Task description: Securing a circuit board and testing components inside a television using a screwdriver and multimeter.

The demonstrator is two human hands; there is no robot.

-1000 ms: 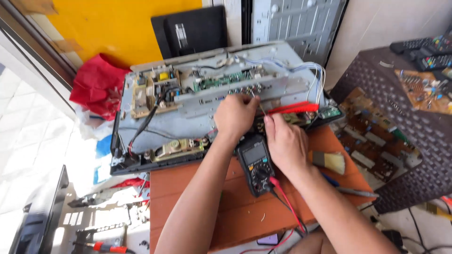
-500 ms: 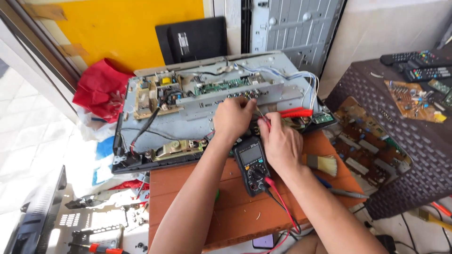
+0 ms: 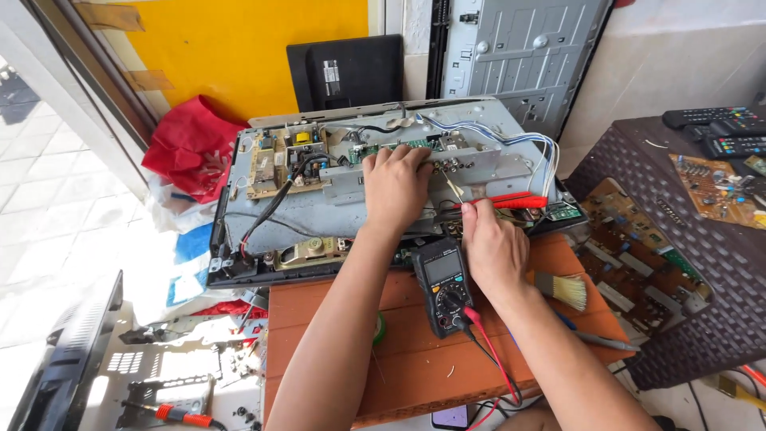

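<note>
Left hand [image 3: 396, 185] pressed flat on the opened television chassis [image 3: 383, 199] at the wooden table's [image 3: 415, 359] far edge, right hand [image 3: 492, 247] clamped on the red probe [image 3: 511, 201], best held steady beside the multimeter [image 3: 444, 285]

We see bare orange wooden tabletop [image 3: 415, 359] left of the black multimeter [image 3: 444, 286], open for a hand. Right of the multimeter, its red and black leads [image 3: 493, 351] and a pale bristle brush [image 3: 562, 289] crowd the way.
</note>
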